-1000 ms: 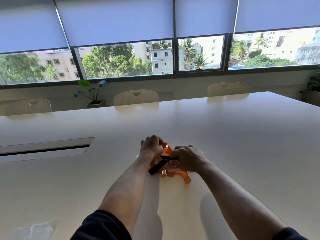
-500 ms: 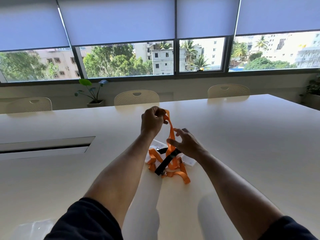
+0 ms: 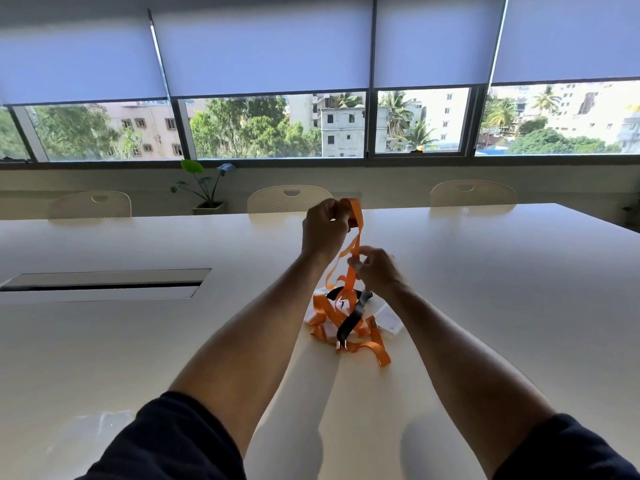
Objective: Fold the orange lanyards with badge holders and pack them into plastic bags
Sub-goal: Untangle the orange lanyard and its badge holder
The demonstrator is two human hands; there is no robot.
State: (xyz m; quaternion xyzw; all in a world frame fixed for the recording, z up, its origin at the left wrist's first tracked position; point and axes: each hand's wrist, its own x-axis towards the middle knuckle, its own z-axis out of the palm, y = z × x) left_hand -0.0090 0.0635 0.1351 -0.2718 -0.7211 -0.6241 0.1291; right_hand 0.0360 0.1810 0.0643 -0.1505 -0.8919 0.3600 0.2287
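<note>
A tangle of orange lanyards [image 3: 349, 327] with black strap sections and metal clips lies on the white table [image 3: 502, 306] in front of me. White badge holders [image 3: 389, 320] show partly under the pile. My left hand [image 3: 323, 226] is raised above the pile and grips the top loop of one orange lanyard strap [image 3: 355, 237]. My right hand [image 3: 375, 271] pinches the same strap lower down, just above the pile. The strap hangs slack between and below my hands.
Clear plastic bags [image 3: 86, 434] lie at the near left edge of the table. A recessed cable slot [image 3: 104, 284] sits at the left. Several chairs [image 3: 289, 199] stand along the far side, and a potted plant [image 3: 206, 188] is on the window ledge.
My left hand has risen from the pile, drawing one orange strap upward. My right hand has lifted off the pile and now pinches that strap below the left hand.
</note>
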